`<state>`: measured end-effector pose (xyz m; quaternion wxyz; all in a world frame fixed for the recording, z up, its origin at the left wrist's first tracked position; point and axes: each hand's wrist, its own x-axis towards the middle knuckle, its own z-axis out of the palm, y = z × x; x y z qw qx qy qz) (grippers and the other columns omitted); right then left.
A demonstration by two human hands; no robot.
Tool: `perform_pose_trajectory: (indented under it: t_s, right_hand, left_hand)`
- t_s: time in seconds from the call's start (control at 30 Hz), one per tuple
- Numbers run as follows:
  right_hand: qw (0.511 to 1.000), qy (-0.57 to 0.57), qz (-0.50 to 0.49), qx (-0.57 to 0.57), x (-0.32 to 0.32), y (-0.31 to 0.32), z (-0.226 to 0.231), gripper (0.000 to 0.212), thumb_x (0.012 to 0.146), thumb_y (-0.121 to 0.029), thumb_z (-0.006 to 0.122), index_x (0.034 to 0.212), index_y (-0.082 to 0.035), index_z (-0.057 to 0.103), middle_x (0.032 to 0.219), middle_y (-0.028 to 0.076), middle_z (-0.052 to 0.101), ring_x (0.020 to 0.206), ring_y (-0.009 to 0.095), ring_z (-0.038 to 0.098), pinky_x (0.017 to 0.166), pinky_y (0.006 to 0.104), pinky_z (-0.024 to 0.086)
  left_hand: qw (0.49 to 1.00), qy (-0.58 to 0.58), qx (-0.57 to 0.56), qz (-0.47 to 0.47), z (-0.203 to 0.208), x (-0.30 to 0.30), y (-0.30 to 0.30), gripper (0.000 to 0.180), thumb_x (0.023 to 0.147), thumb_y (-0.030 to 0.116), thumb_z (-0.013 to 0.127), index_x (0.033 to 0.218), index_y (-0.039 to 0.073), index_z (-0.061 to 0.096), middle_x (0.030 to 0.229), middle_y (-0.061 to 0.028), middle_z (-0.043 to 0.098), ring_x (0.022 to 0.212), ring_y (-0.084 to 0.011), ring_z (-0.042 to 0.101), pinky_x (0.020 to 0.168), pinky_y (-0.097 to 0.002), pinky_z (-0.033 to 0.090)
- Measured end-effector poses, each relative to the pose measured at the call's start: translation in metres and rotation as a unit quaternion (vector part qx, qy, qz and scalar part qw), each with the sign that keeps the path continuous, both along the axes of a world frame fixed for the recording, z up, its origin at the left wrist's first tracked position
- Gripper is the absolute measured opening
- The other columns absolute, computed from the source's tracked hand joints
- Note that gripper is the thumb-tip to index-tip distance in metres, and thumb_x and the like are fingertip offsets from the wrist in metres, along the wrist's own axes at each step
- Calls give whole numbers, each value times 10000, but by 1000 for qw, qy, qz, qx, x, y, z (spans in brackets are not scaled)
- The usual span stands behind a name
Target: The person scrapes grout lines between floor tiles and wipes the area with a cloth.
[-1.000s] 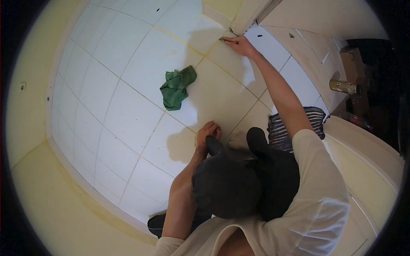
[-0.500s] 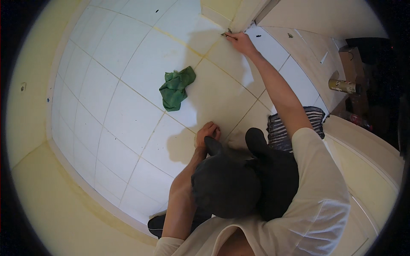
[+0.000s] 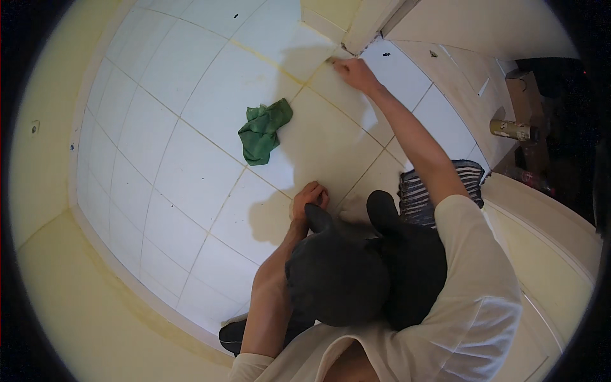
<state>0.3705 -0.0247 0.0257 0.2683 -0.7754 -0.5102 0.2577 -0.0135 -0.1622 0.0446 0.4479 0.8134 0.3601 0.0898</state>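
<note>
White floor tiles [image 3: 191, 172] are crossed by yellowed joints [image 3: 267, 60]; a green cloth [image 3: 265, 130] lies crumpled. Near the door frame [image 3: 367, 24], a small blurred piece [image 3: 331, 60] is pinched in the right hand [image 3: 355, 73], seemingly worked along a joint; steady contact is called for next. Whether the curled left hand [image 3: 310, 198] holds anything cannot be told.

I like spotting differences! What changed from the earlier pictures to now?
The right hand, with a small blurred thing at its fingertips, went toward the white post, then came back a little toward the person. The left hand, green cloth and striped mat stayed put.
</note>
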Motion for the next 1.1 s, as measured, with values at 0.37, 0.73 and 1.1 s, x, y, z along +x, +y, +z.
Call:
perform_pose_trajectory:
  t_s: [0.37,0.73,1.1]
  right_hand:
    - [999,39,1,-18,-21,8,6,350,959,-214,665,1305,-156,674,785,161,691,619,155,514,660,298,464]
    - [985,-155,-49,-63,-34,-2,29,308,915,-134,573,1187,-144,718,912,202,725,878,357,710,747,476,570]
    - [955,-276,90,-58,-39,-49,26,359,919,-58,538,1261,-81,646,1016,181,655,867,353,697,701,471,575]
  left_hand:
    - [1000,2,26,-5,-7,-7,3,26,805,127,645,823,108,640,817,-61,611,784,-272,654,653,-388,544]
    - [1000,-15,-9,4,2,-1,2,22,806,128,645,823,114,641,829,-53,614,777,-259,654,658,-379,545]
    - [1000,-22,3,8,-1,-1,2,26,806,129,646,822,109,640,818,-62,613,766,-274,658,653,-384,549]
